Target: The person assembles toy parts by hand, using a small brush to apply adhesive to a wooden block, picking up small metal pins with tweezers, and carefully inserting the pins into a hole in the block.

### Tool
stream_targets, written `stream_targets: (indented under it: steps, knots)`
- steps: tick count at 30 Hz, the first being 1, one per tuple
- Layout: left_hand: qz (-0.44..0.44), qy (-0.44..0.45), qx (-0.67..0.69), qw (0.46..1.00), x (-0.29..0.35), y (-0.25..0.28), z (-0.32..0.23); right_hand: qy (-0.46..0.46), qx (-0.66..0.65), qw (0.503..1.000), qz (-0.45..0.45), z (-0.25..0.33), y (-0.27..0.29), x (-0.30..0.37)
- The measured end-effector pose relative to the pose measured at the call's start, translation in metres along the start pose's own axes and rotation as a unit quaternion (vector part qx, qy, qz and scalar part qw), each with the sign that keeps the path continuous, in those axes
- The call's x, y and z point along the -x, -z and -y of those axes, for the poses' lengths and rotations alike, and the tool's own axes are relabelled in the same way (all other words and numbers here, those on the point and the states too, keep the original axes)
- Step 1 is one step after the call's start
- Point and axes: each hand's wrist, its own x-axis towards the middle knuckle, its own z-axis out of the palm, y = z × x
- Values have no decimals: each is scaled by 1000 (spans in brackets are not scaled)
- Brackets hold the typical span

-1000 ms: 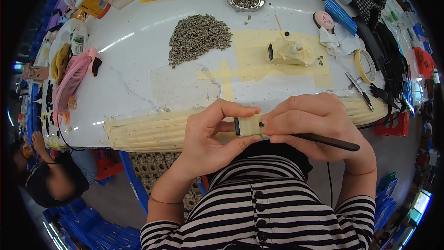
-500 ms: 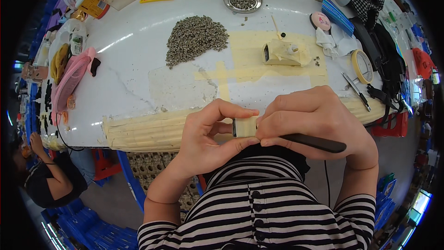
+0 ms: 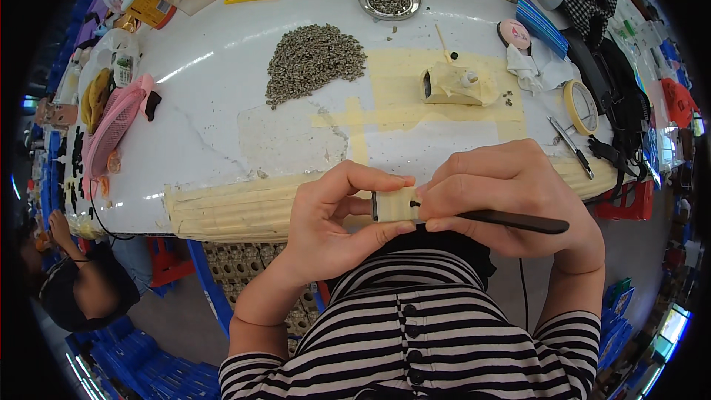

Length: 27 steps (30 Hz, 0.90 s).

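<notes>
My left hand [image 3: 333, 211] pinches a small block wrapped in pale yellow tape [image 3: 394, 206] between thumb and fingers, above the table's near edge. A dark end shows on the block's left side. Close against its right side, my right hand [image 3: 511, 196] grips a slim dark tool that looks like tweezers [image 3: 529, 223], its flat rounded end pointing right. A tiny black piece [image 3: 415, 204] shows at the block, by my right fingertips; whether it is the tool's tip or a separate part, I cannot tell.
Farther back lie a heap of small metal parts [image 3: 311, 65] and a round metal dish [image 3: 366, 4] holding more. A taped block [image 3: 459, 85] stands right of the heap. Tweezers or a pen [image 3: 571, 147] and a tape roll [image 3: 581, 107] lie right. Another person [image 3: 85, 281] sits at left.
My right hand has drawn slightly right with the dark tool, uncovering the tiny black piece at the block. My left hand and the block stay nearly still.
</notes>
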Motion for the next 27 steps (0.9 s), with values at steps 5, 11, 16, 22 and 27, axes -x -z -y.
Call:
stream_targets:
  steps: [5, 11, 16, 22, 27]
  knots:
    - [-5, 4, 54, 999, 0, -1, 3, 17, -23, 998, -49, -3, -7, 4]
    - [-8, 1, 49, 999, -2, -5, 0, 75, 30, 994, -76, -6, -13, 10]
    - [-68, -57, -35, 995, -1, 13, -11, 90, -119, 949, -277, 1, -6, 28]
    - [-243, -105, -159, 951, -10, 78, -37, -100, 30, 892, -441, -28, 17, 91]
    - [-320, -101, -230, 913, -47, 136, -44, -249, 234, 853, -394, -43, 18, 121]
